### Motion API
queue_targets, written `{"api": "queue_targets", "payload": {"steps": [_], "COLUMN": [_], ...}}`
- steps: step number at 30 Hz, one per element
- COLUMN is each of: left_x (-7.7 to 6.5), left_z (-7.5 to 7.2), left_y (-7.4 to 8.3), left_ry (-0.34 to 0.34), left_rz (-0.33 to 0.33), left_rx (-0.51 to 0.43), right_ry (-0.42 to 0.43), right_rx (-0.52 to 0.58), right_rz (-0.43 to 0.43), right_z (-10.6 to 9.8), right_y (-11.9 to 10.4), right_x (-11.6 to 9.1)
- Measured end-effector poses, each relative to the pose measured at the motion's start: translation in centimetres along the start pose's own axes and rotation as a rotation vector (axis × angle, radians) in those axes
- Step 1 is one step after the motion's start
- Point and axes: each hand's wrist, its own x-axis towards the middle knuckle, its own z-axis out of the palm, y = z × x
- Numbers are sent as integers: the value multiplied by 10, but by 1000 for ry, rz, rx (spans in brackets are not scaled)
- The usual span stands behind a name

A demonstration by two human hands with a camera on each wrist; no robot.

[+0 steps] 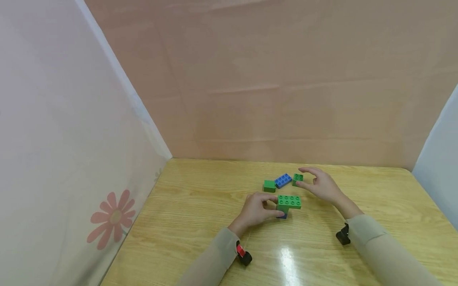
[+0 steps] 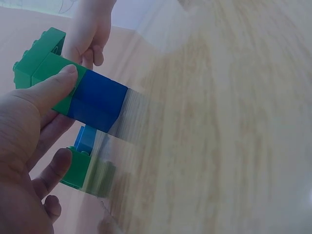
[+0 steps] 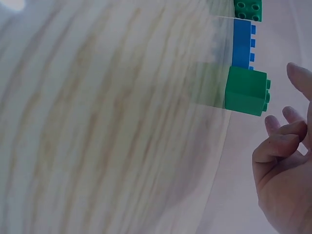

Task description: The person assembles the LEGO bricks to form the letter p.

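Note:
My left hand (image 1: 255, 210) pinches a small stack of toy building bricks between thumb and fingers. A long green brick (image 1: 289, 201) tops the stack and overhangs to the right. Under it are a green brick (image 2: 53, 73) and a blue brick (image 2: 97, 100) at the bottom, standing on the table in the left wrist view. Beyond the stack, my right hand (image 1: 322, 186) reaches in with thumb and fingers spread around a square green brick (image 1: 297, 178). In the right wrist view that brick (image 3: 246, 91) sits apart from the fingertips.
A flat blue brick (image 1: 283, 180) lies left of the square green one, and another green brick (image 1: 270, 186) sits at its left end. The wooden table (image 1: 200, 222) meets a brown cloth wall behind and a pale flowered cloth (image 1: 71, 139) on the left.

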Motion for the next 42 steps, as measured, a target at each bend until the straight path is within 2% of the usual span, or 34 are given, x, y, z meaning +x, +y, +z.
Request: {"api": "queue_targets", "payload": {"steps": [22, 42], "left_x": [-1, -1], "left_z": [1, -1], "left_y": [2, 1], "left_ry": [-7, -6], "left_rz": [-46, -56], "left_rx": [4, 17], "right_ry": [-39, -19], "right_rx": [-42, -70], "right_rz": [112, 104], "right_z": [9, 5], "right_y": [15, 9], "right_x": [13, 8]}}
